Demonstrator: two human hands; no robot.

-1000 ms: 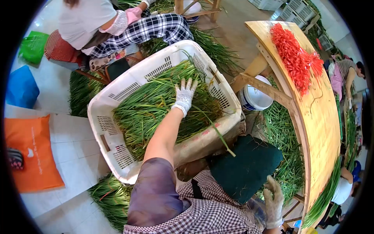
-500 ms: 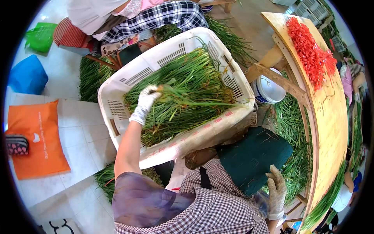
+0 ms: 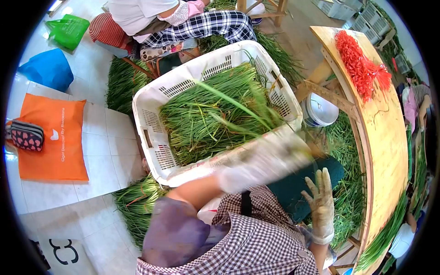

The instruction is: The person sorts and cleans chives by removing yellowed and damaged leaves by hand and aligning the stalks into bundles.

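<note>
a white crate (image 3: 143, 133) of green stalks (image 3: 206, 114) stands in the middle of the room, the stalks packed flat and lengthwise inside. the left hand (image 3: 270, 162) is over the crate's near right edge, badly blurred, with loose stalks (image 3: 233, 103) slanting by it above the pile; whether its fingers close on them i cannot tell. the right hand (image 3: 321, 204), gloved, is raised beside a dark green cloth (image 3: 298, 188) — fingers open and apart.

to the right runs a pale wooden table (image 3: 380, 146), its curved look shared by the whole view, with red ribbons (image 3: 360, 64) heaped toward its far end and greens at its near end. a white bucket (image 3: 321, 110) sits between crate and table. on the left, pale tiles (image 3: 98, 151) carry an orange bag (image 3: 55, 137) under a patterned pouch (image 3: 27, 136) — blue and green bags lie farther off. a person in checked clothing (image 3: 206, 25) sits beyond the crate.
</note>
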